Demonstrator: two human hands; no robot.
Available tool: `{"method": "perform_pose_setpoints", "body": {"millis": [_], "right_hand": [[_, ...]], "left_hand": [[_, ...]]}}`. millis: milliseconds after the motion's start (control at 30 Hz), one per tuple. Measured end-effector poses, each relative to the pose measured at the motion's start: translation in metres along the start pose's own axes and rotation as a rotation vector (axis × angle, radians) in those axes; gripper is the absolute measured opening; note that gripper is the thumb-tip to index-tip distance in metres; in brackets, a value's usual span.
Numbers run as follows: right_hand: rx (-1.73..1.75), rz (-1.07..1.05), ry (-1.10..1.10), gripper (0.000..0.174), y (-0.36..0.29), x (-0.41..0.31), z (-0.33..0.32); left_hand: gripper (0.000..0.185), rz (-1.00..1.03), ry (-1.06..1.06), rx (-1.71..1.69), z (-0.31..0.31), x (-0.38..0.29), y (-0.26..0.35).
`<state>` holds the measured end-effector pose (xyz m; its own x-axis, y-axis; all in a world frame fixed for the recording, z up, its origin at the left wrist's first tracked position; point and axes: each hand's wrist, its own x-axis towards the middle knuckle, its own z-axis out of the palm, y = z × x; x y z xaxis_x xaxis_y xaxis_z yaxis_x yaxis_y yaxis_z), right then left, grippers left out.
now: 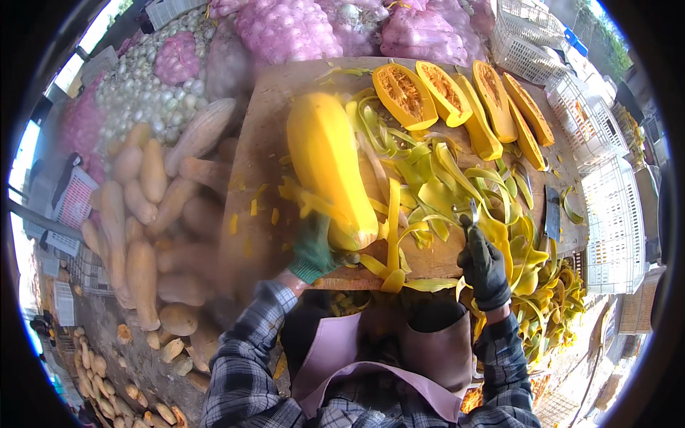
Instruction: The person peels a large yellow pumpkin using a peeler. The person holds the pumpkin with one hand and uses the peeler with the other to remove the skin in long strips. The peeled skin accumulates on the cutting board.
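Observation:
On the wooden board (428, 263) before me lies a large peeled yellow squash (332, 166). My left hand (316, 247), in a green knit glove, grips its near end from the left and below; the fingertips are partly hidden. My right hand (484, 267), in a dark glove, is closed around the handle of a peeler (472, 214), to the right of the squash and apart from it. Long green-yellow peel strips (444, 187) cover the board between and beyond the hands. Halved squashes with seedy orange flesh (405, 97) stand in a row at the back right.
A dark flat blade (552, 214) lies at the board's right side. Unpeeled tan squashes (142, 273) are piled at the left. Pink mesh sacks (289, 32) stand behind the board, white plastic crates (613, 224) at the right. More peels (551, 310) hang and heap at the near right.

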<state>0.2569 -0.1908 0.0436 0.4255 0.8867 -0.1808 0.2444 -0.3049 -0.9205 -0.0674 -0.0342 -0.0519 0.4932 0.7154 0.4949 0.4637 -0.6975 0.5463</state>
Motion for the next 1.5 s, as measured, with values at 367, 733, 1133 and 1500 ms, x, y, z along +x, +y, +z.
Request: {"method": "perform_pose_setpoints", "body": {"millis": [367,733,1133,1500], "right_hand": [[-1.055,-1.000,-0.548,0.070,-0.144,0.374,0.189],[-0.147,-0.346,-0.481,0.042,-0.042,0.178,0.134],[-0.532,-0.393,-0.529,0.056,-0.137,0.291,0.171],[-0.223,-0.274,-0.595,0.049,-0.007,-0.001,0.053]], "left_hand": [[0.100,-0.332,0.198,-0.239,0.002,0.049,0.009],[0.109,-0.733,0.393,-0.817,0.002,0.102,-0.001],[0.104,-0.690,0.408,-0.774,0.015,0.094,-0.015],[0.102,-0.653,0.411,-0.825,0.016,0.091,-0.010]]}}
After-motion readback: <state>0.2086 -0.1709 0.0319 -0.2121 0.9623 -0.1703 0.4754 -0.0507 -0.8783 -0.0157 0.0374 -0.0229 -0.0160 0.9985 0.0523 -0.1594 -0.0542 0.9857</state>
